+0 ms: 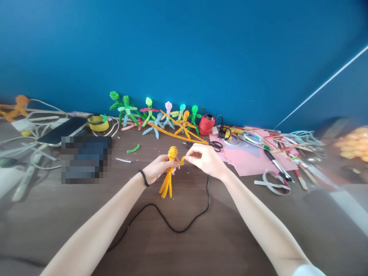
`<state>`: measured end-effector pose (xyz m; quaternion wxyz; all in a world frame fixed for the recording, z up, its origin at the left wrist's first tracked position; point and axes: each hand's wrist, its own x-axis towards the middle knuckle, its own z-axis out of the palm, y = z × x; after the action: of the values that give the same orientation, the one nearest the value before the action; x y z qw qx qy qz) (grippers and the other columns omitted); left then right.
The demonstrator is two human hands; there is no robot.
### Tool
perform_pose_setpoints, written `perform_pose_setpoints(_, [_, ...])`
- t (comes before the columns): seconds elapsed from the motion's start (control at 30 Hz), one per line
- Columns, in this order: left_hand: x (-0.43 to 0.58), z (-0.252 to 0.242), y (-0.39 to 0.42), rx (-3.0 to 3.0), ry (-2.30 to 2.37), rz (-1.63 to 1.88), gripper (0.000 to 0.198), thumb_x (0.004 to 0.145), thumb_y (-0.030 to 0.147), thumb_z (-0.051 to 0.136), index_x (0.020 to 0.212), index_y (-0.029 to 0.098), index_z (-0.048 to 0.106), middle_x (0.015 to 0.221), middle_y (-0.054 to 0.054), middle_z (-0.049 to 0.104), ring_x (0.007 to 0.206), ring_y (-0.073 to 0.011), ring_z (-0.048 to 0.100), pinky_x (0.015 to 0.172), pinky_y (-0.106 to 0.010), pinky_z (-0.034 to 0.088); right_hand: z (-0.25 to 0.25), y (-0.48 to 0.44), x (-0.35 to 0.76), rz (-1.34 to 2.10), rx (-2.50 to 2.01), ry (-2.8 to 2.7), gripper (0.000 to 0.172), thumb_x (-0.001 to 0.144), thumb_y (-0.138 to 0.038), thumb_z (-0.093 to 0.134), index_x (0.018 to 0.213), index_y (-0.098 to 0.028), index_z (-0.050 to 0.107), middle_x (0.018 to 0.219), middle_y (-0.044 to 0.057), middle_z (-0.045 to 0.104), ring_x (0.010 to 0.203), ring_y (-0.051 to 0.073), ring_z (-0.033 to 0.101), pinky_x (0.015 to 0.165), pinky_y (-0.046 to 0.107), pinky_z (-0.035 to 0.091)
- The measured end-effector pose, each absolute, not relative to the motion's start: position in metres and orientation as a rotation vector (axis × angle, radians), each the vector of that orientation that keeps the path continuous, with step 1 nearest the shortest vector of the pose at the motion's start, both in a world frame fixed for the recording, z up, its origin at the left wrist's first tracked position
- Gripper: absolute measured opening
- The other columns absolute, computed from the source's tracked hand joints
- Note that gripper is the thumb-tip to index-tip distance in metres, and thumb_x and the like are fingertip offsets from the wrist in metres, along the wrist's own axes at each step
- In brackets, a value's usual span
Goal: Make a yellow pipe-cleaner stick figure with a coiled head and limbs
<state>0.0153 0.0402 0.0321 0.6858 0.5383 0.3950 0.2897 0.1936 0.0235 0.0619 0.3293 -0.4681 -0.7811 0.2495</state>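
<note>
A yellow-orange pipe cleaner figure [172,152] is upright over the middle of the table, with a coiled head and several loose strands hanging below. My left hand [158,168], a black band at its wrist, is closed around the figure's body just under the head. To its right, my right hand [205,158] pinches a short twisted pipe cleaner arm [182,160] that sticks out from the figure. Behind my hands lie long loose orange pipe cleaners [175,134], their right ends near a pair of black-handled scissors [216,145].
Several finished pipe cleaner figures [148,109] stand along the blue wall. A red thread spool [206,124], pink paper [247,163] and a black marker [277,165] are at right. At left are a phone [64,130] and yellow tape roll [98,123]. A black cable [172,229] crosses the table [184,253].
</note>
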Motion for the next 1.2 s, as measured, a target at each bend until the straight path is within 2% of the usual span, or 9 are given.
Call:
perform_pose_setpoints(0.23, [0.018, 0.032, 0.041, 1.208, 0.959, 0.752, 0.013, 0.061, 0.025, 0.060, 0.064, 0.014, 0.055, 0.055, 0.003, 0.050, 0.051, -0.0089, 0.047, 0.058, -0.026, 0.040, 0.065, 0.018, 0.190, 0.841, -1.160, -2.108, 0.009, 0.074, -0.020, 0.056, 0.068, -0.015, 0.060, 0.070, 0.000, 0.055, 0.064, 0.010, 0.051, 0.059, 0.022, 0.040])
perform_pose_setpoints(0.47, [0.017, 0.031, 0.041, 1.126, 0.869, 0.768, 0.015, 0.064, 0.026, 0.061, 0.064, 0.014, 0.052, 0.056, 0.004, 0.050, 0.052, -0.0076, 0.048, 0.060, -0.025, 0.039, 0.056, 0.025, 0.197, 1.121, -1.161, -2.152, 0.010, 0.073, -0.021, 0.056, 0.073, -0.015, 0.063, 0.074, 0.000, 0.056, 0.064, 0.009, 0.053, 0.061, 0.022, 0.040])
perform_pose_setpoints(0.67, [0.014, 0.029, 0.041, 1.148, 0.704, 0.583, 0.009, 0.065, 0.022, 0.059, 0.069, 0.014, 0.055, 0.056, 0.003, 0.052, 0.052, -0.0077, 0.047, 0.057, -0.024, 0.038, 0.050, 0.031, 0.196, 0.975, -1.250, -2.177, 0.009, 0.070, -0.021, 0.058, 0.070, -0.015, 0.065, 0.067, 0.000, 0.054, 0.059, 0.009, 0.050, 0.057, 0.022, 0.038])
perform_pose_setpoints(0.8, [0.014, 0.030, 0.040, 1.196, 0.765, 0.511, 0.009, 0.063, 0.021, 0.060, 0.067, 0.014, 0.057, 0.056, 0.001, 0.054, 0.050, -0.0082, 0.047, 0.055, -0.025, 0.038, 0.054, 0.030, 0.194, 0.803, -1.260, -2.170, 0.006, 0.069, -0.016, 0.058, 0.067, -0.015, 0.064, 0.068, 0.000, 0.054, 0.061, 0.009, 0.050, 0.058, 0.022, 0.038])
perform_pose_setpoints(0.93, [0.015, 0.030, 0.040, 1.218, 0.854, 0.531, 0.010, 0.061, 0.022, 0.061, 0.063, 0.013, 0.058, 0.056, 0.001, 0.054, 0.051, -0.0088, 0.046, 0.054, -0.025, 0.038, 0.058, 0.026, 0.192, 0.705, -1.251, -2.153, 0.006, 0.071, -0.015, 0.057, 0.067, -0.015, 0.063, 0.069, 0.000, 0.055, 0.062, 0.009, 0.050, 0.058, 0.022, 0.039])
perform_pose_setpoints(1.1, [0.017, 0.031, 0.040, 1.198, 0.927, 0.627, 0.010, 0.062, 0.022, 0.059, 0.067, 0.014, 0.057, 0.064, 0.000, 0.055, 0.053, -0.0087, 0.047, 0.056, -0.025, 0.041, 0.060, 0.021, 0.189, 0.661, -1.219, -2.164, 0.009, 0.074, -0.018, 0.055, 0.068, -0.016, 0.062, 0.071, 0.001, 0.056, 0.065, 0.010, 0.051, 0.059, 0.023, 0.040])
perform_pose_setpoints(1.2, [0.018, 0.031, 0.040, 1.181, 0.960, 0.679, 0.011, 0.062, 0.024, 0.060, 0.065, 0.014, 0.055, 0.059, 0.002, 0.051, 0.053, -0.0084, 0.047, 0.058, -0.025, 0.041, 0.059, 0.020, 0.188, 0.711, -1.197, -2.164, 0.008, 0.074, -0.019, 0.055, 0.069, -0.016, 0.061, 0.072, 0.001, 0.056, 0.066, 0.010, 0.052, 0.059, 0.022, 0.040])
